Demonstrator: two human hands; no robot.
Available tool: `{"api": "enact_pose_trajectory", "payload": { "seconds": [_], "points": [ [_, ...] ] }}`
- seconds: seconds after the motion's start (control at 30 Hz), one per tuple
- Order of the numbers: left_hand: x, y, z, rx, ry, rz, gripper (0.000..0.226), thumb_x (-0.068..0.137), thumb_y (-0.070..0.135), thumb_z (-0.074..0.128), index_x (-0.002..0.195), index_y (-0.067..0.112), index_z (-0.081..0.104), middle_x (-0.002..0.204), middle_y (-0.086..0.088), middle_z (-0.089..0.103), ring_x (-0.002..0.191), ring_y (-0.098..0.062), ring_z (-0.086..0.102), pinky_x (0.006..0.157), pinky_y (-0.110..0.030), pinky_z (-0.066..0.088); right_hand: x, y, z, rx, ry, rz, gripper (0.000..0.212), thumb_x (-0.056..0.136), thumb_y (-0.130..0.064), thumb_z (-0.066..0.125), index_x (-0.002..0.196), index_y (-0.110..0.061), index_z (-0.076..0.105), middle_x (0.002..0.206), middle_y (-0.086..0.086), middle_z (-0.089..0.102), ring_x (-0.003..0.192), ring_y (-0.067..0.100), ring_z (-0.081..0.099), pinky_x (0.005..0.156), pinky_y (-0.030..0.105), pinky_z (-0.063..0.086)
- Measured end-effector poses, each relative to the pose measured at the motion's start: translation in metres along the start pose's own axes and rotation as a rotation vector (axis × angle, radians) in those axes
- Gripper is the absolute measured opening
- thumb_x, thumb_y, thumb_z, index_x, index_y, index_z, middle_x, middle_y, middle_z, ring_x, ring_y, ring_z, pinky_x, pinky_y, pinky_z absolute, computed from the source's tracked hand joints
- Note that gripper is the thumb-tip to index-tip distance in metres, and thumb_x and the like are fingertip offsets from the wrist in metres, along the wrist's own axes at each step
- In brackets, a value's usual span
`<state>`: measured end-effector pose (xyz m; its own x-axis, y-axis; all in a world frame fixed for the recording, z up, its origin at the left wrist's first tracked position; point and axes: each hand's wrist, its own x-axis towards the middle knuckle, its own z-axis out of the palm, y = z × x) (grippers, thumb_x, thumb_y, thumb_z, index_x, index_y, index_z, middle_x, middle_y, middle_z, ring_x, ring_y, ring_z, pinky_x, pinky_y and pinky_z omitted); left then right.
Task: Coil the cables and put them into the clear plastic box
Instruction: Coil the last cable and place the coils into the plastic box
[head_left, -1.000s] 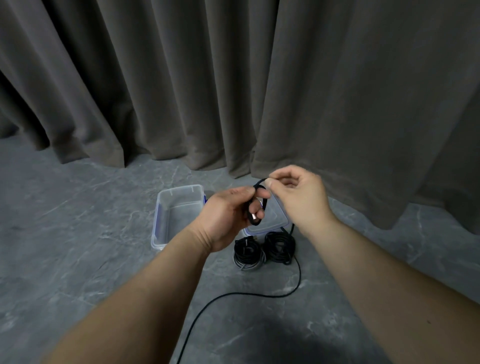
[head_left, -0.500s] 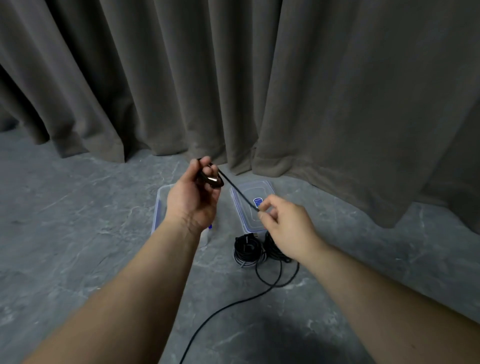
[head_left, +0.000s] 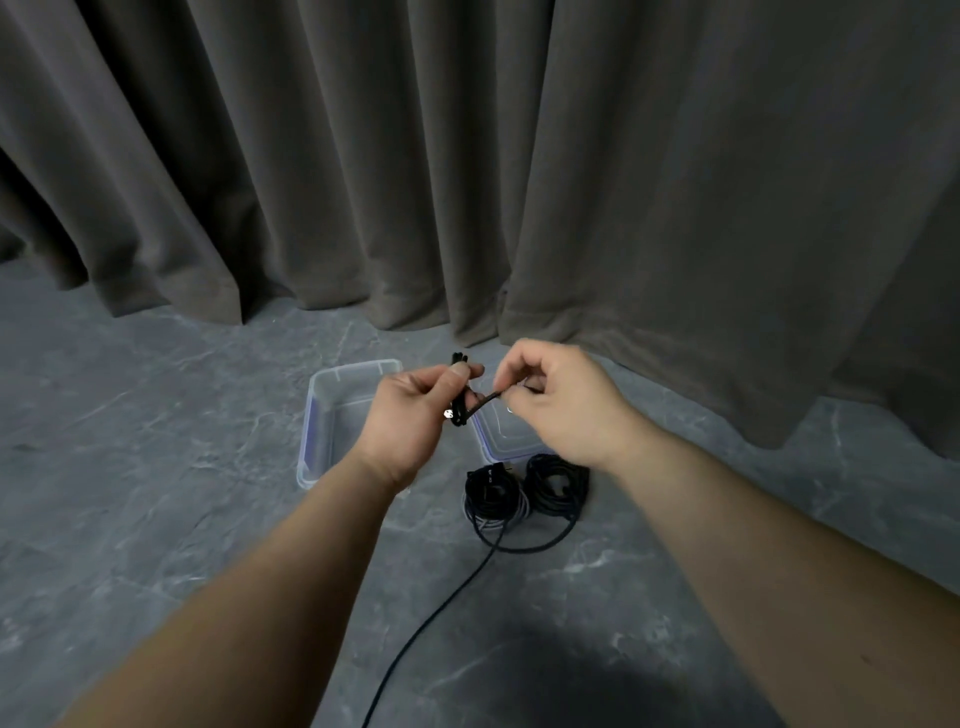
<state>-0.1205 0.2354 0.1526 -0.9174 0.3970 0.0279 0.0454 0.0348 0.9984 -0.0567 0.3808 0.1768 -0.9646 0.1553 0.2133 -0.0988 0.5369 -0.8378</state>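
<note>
While both hands work above the floor (head_left: 156, 493), the count stands thus: one clear box (head_left: 340, 384), one lid (head_left: 506, 441), two finished coils, one loose cable (head_left: 441, 603).

Left hand (head_left: 410, 415): raised, thumb uppermost, thumb and fingers curled round a small upright bundle (head_left: 459, 395) of black cable; a loop end sticks up past the thumb, a silvery plug tip shows just below the fingers. Right hand (head_left: 561, 405): level with the left and near it, knuckles up, fingers curled, fingertips pinching a short strand that runs across to the bundle. Both forearms reach in from the near edge, bare.

Box sits open on the floor beyond and below the left fingers, partly hidden by that hand. Lid lies flat under the right fingers, just beside the box. Left coil (head_left: 493, 491) and right coil (head_left: 558, 483) lie side by side, touching, on the near side of the lid, below the right wrist. Loose cable loops round the coils' near side and trails toward the camera between the forearms.

Curtain (head_left: 467, 156) hangs behind, its hem on the floor.
</note>
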Motion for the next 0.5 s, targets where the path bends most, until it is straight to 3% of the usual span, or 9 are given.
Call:
{"api": "enact_pose_trajectory", "payload": {
  "seconds": [0.1,0.17,0.3,0.4,0.5],
  "points": [
    [-0.002,0.0,0.001,0.019,-0.049,0.012,0.023,0.1,0.014,0.05,0.093,0.011,0.071,0.077,-0.012,0.066,0.074,-0.009,0.065,0.082,-0.024,0.052,0.0,0.0,-0.002,0.123,0.02,-0.008,0.036,0.082,0.006,0.061,0.067,-0.026,0.055,0.069,-0.011,0.06,0.065,0.006,0.054,0.071,0.024,0.047],
    [-0.005,0.001,0.006,0.023,-0.116,0.011,0.027,0.1,0.016,0.048,0.087,0.012,0.071,0.074,-0.011,0.066,0.065,-0.006,0.062,0.073,-0.02,0.051,0.001,-0.001,-0.002,0.243,0.072,0.001,0.033,0.082,0.009,0.063,0.07,-0.021,0.055,0.071,-0.003,0.062,0.066,0.009,0.056,0.069,0.022,0.048],
    [-0.006,0.004,0.018,-0.048,-0.21,-0.004,0.034,0.104,0.022,0.04,0.095,0.012,0.07,0.068,-0.002,0.065,0.075,-0.015,0.061,0.075,-0.023,0.048,0.002,-0.001,-0.007,0.448,0.207,0.037,0.023,0.083,0.009,0.063,0.079,-0.011,0.055,0.07,0.004,0.064,0.06,0.008,0.065,0.065,0.019,0.052],
    [-0.008,0.01,0.023,-0.081,-0.266,0.033,0.024,0.102,0.016,0.044,0.104,0.013,0.068,0.068,0.001,0.062,0.08,-0.013,0.062,0.082,-0.025,0.049,0.003,0.001,-0.011,0.447,0.319,0.063,0.02,0.081,0.003,0.07,0.078,-0.014,0.059,0.062,-0.003,0.067,0.062,0.011,0.068,0.067,0.025,0.054],
    [-0.009,0.012,0.024,-0.117,-0.274,0.057,0.02,0.099,0.009,0.049,0.107,0.012,0.067,0.066,0.003,0.06,0.079,-0.01,0.062,0.08,-0.023,0.049,0.004,0.006,-0.01,0.393,0.38,0.065,0.017,0.08,-0.006,0.072,0.076,-0.02,0.065,0.063,-0.003,0.071,0.07,0.015,0.069,0.073,0.031,0.055]
  ]
}}
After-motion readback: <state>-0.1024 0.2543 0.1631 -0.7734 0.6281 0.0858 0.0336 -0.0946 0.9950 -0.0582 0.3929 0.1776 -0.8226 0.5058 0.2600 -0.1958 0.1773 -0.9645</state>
